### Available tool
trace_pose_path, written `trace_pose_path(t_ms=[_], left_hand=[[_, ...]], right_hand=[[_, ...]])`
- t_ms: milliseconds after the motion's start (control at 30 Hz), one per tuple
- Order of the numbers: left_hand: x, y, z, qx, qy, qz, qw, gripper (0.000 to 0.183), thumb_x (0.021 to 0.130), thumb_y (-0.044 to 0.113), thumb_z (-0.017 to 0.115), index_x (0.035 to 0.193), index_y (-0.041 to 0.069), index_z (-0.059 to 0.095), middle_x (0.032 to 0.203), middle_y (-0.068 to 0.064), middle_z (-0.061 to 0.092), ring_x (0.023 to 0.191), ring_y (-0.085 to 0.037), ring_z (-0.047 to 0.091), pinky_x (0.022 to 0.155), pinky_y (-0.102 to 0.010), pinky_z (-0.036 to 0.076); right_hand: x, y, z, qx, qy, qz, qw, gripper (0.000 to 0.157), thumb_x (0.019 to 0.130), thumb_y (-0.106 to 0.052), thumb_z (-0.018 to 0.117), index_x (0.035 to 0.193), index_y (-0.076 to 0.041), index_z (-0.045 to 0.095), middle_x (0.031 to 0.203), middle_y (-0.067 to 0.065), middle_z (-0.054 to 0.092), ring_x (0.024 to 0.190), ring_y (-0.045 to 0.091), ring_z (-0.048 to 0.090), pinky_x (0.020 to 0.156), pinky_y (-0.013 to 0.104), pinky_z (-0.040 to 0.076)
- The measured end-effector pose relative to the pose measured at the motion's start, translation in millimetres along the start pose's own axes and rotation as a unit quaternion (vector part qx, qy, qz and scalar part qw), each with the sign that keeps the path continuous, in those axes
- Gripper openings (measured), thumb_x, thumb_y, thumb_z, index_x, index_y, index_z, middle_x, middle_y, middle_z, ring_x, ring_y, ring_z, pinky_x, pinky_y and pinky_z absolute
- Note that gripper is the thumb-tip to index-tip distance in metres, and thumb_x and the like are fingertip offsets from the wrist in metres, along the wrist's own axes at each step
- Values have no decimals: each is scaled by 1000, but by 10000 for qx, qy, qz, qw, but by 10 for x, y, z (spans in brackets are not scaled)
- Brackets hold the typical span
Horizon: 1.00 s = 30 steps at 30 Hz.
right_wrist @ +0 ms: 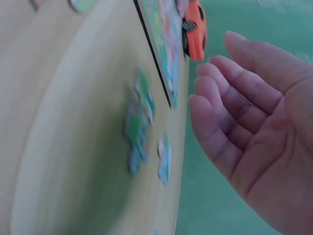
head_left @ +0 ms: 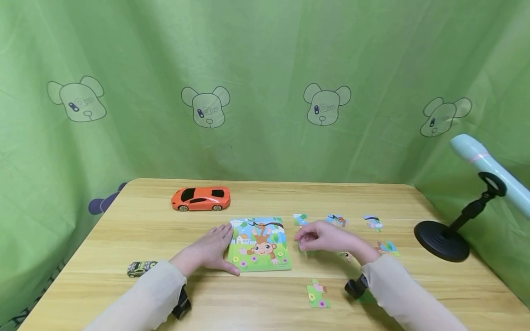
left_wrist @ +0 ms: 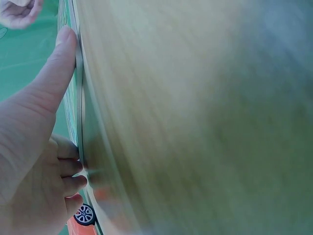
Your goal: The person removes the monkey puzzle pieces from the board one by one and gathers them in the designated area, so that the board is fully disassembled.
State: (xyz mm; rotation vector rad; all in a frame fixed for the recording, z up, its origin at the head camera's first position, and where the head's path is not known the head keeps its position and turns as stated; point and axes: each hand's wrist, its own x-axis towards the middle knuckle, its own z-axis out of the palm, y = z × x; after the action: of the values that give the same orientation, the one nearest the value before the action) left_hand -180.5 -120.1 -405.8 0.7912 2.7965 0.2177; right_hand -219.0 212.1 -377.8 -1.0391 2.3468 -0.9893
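A square picture board (head_left: 258,264) with a hanging monkey lies flat mid-table. My left hand (head_left: 209,248) rests along its left side, fingers extended; in the left wrist view the thumb (left_wrist: 58,63) lies against the board's edge. Just right of the board hovers my right hand (head_left: 327,235), its fingers loosely curved and nothing between them in the right wrist view. Below it are jigsaw pieces (right_wrist: 136,129), partly hidden by the hand in the head view. Another piece (head_left: 318,296), green with flowers, lies nearer the front.
Several loose jigsaw pieces (head_left: 374,223) are spread across the right side. An orange toy car (head_left: 200,199) stands behind the board, and a small patterned car (head_left: 141,268) sits at left. At far right, a black stand (head_left: 442,241) carries a pale blue microphone (head_left: 492,170).
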Motion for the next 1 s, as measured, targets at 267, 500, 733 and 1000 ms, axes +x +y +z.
trace_pose_path(t_ms=[267, 500, 733, 1000], left_hand=[[-1, 4, -6, -8, 6, -18, 10000, 117, 64, 72, 61, 142, -7, 22, 148, -22, 17, 136, -34, 16, 110, -42, 14], [-9, 13, -13, -47, -3, -26, 10000, 117, 64, 72, 61, 142, -7, 23, 148, -22, 17, 136, -34, 16, 109, -42, 14], [-7, 11, -11, -56, -14, -45, 10000, 117, 64, 72, 61, 142, -7, 23, 148, -22, 16, 136, -34, 15, 110, -42, 14], [-5, 11, -16, -34, -22, -20, 10000, 117, 65, 71, 62, 142, -7, 22, 148, -22, 16, 135, -35, 15, 109, -42, 14]], right_hand=[[223, -72, 214, -91, -167, -97, 9998, 24, 83, -9, 67, 104, 3, 64, 79, -1, 60, 68, 10, 53, 62, 22, 48], [328, -76, 334, -228, -136, -55, 9996, 32, 82, -9, 68, 111, 3, 61, 77, -3, 58, 66, 8, 50, 61, 22, 46], [386, -88, 403, -478, -76, 39, 9988, 36, 83, -8, 67, 115, 5, 59, 76, -4, 53, 63, 7, 44, 57, 21, 41], [395, -133, 411, -931, -141, -61, 9955, 44, 81, -10, 70, 118, 10, 57, 76, -3, 50, 65, 8, 41, 56, 21, 37]])
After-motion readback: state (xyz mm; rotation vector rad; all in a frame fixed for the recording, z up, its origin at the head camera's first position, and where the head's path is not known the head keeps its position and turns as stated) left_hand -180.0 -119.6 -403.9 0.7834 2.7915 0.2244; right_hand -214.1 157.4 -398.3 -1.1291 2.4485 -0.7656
